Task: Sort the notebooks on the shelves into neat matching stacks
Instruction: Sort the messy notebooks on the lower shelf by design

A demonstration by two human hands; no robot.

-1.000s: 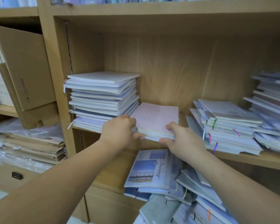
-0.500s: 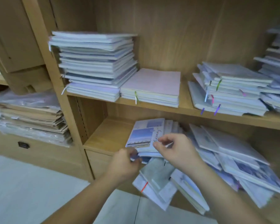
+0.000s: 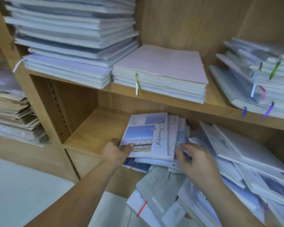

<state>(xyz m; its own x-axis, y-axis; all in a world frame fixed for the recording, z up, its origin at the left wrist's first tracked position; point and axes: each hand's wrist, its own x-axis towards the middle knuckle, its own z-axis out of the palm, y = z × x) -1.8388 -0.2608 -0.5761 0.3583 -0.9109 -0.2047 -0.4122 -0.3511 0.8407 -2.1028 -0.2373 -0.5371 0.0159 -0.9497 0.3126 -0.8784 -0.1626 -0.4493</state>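
- Nearest, at 5 o'clock, a grey-green soft-cover notebook with an orange ribbon [image 3: 156, 190] overhangs the front edge of the lower shelf. It looks likely to slide off if the pile above it is disturbed.
- At 7 o'clock of the pile, the left hand [image 3: 116, 151] pinches the near-left corner of a white soft-cover notebook with blue sky photographs and a script title [image 3: 147, 135]. The thumb is on the cover and the fingers are curled beneath.
- At 4 o'clock of that notebook, the right hand [image 3: 197, 166] has its fingers apart and loosely straight over the neighbouring page edges. Blur hides whether they touch.
- The photograph notebook tops the left end of a slumped heap of pale notebooks [image 3: 246, 161], which runs toward 3 o'clock along the lower wooden shelf [image 3: 92, 133].
- It looks thin, light and bendy, with a slick cover. Held by one corner it would probably droop and drag its neighbours, so a hand on each long edge should lift it flat and clean.
- Farther off, on the upper shelf:
  - at 12 o'clock, a low squared stack of pink-covered notebooks [image 3: 161, 66];
  - at 10 o'clock, touching it, a tall white-and-blue stack [image 3: 72, 38];
  - at 2 o'clock, a skewed stack with coloured ribbons [image 3: 252, 82].
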